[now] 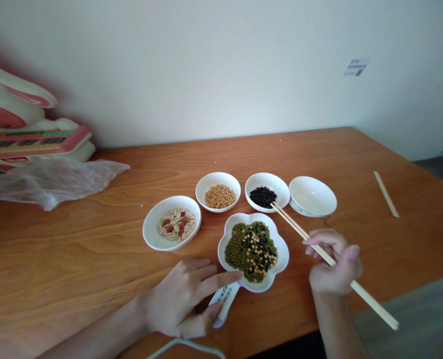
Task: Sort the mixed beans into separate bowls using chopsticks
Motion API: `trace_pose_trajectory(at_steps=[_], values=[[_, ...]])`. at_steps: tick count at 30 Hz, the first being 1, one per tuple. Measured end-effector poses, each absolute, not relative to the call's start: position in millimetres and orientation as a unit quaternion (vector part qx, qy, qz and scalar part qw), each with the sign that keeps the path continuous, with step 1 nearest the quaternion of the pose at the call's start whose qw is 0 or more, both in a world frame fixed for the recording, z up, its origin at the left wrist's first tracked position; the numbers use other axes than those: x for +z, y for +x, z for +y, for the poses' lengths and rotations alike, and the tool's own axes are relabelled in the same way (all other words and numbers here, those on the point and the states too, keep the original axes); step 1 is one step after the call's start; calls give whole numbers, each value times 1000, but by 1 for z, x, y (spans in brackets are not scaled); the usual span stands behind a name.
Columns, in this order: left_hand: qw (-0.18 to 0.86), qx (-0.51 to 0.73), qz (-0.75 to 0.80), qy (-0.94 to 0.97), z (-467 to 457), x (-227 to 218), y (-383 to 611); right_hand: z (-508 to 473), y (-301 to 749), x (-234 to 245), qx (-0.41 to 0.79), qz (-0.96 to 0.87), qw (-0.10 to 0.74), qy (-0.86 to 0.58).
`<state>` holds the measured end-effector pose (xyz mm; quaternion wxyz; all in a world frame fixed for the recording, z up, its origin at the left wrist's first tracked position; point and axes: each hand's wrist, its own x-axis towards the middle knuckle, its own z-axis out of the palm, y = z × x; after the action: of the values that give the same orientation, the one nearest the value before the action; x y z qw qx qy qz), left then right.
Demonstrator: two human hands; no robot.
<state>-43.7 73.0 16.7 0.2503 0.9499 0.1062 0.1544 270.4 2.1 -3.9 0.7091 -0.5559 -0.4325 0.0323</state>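
My right hand [335, 267] is closed round a pair of wooden chopsticks [307, 234]. Their tips reach the rim of a small white bowl of black beans [266, 197]. In front of me stands a flower-shaped white dish [283, 257] with mixed green, black and yellow beans. My left hand [184, 299] rests on the table at the dish's left edge, the forefinger touching its rim, the thumb pressing a small white paper wrapper [224, 299]. A bowl of yellow soybeans [218, 192], a plate of peanuts [171, 228] and an empty white bowl [313, 195] stand behind.
The wooden table [75, 259] runs to a white wall. A crumpled clear plastic bag [53, 182] and a red-and-white toy [23, 129] sit at the far left. A loose chopstick sleeve [386, 193] lies at the right. The table's near edge is just below my hands.
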Motion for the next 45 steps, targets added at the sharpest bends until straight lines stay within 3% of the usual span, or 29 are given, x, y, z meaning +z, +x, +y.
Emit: trace_pose_trajectory(at_steps=[6,13,24,38,45], values=[[249,147,108,951,73,20,-44,-11,271,-1,80,-419,741,-519],[253,152,113,949,73,16,-45,-17,267,-1,121,-515,687,-499],[285,157,105,940,75,18,-53,-16,267,-1,71,-459,713,-525],[251,174,127,944,72,8,-51,-17,268,1,68,-502,677,-535],[237,174,152,944,71,12,-48,-21,278,-3,82,-476,698,-528]])
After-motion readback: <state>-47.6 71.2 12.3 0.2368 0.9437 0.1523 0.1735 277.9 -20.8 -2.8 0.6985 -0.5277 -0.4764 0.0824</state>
